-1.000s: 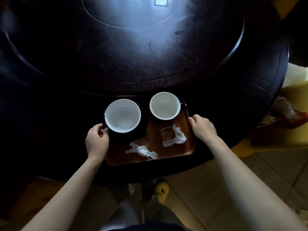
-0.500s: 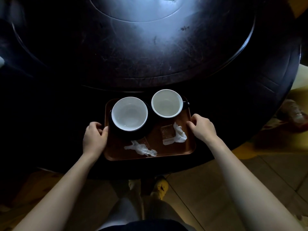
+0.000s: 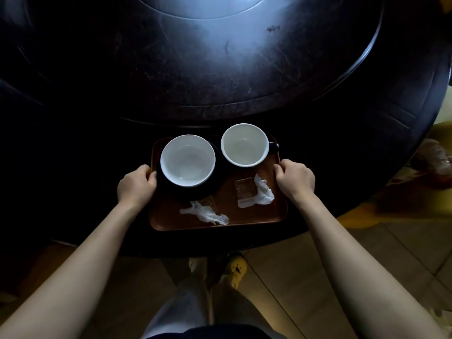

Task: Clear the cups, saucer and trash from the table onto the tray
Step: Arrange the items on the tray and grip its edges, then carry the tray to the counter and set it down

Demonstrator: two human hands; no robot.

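A brown tray lies at the near edge of the dark round table. On it stand a large white-lined cup on a dark saucer at the left and a smaller cup at the right. Two crumpled tissues and two small packets lie in front of the cups. My left hand grips the tray's left rim. My right hand grips its right rim.
A raised round centre plate fills the table's middle. Tiled floor and my legs and feet show below the table edge. Yellowish objects sit on the floor at the right.
Both hands stay on the tray's rims. The tray with its load has shifted slightly toward me and sits a little lower in view.
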